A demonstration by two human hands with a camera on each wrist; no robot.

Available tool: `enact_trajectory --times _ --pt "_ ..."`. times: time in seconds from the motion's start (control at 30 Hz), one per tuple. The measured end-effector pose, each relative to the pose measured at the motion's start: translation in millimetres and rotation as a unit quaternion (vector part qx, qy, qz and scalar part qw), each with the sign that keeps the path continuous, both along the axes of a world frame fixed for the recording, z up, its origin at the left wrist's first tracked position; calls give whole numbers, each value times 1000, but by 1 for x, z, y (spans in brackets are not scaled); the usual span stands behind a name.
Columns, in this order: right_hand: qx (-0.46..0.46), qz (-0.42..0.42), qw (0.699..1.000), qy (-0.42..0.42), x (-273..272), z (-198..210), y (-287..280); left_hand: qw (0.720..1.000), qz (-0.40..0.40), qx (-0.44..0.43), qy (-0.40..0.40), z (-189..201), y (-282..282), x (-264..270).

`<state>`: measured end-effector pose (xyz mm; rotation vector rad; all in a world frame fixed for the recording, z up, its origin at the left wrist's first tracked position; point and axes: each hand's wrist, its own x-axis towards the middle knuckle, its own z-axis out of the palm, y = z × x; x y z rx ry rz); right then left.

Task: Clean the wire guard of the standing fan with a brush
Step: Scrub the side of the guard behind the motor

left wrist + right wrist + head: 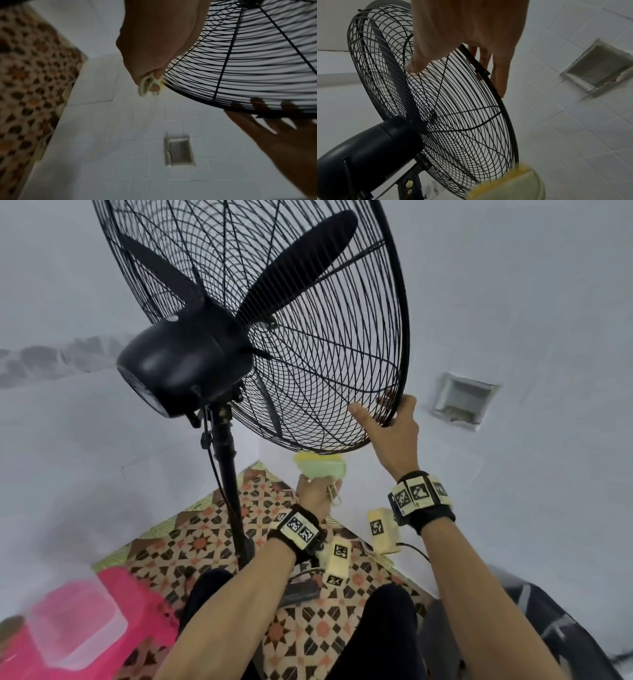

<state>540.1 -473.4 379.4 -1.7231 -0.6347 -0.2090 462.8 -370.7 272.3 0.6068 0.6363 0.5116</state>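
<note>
The standing fan [219,354] stood on the patterned mat, its wire guard [325,344] tilted toward the white wall. The cleaning looked mid-course: how much wire was already done I couldn't tell. The right hand [394,419] clasped the guard's lower right rim. The left hand [313,491] gripped the brush [322,465], bristles touching the bottom rim. Only the right wrist view showed those yellow bristles [496,184].
</note>
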Motion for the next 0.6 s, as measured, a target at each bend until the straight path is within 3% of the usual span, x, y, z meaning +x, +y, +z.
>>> enact_trajectory --times 0.17,0.27,0.37,0.47,0.6 --pt "-20 3 1000 -21 7 13 1 995 -68 66 -36 15 -27 -6" --pt "-29 10 999 -21 10 16 1 992 -72 100 -28 18 -21 -17" --pt "-30 13 999 -21 14 15 -3 979 -88 186 -6 28 -3 -37" --pt "-14 10 1000 -13 12 9 -4 965 -35 261 -4 44 25 -61" --pt "10 3 1000 -8 7 5 1 936 126 329 -21 65 73 -78"
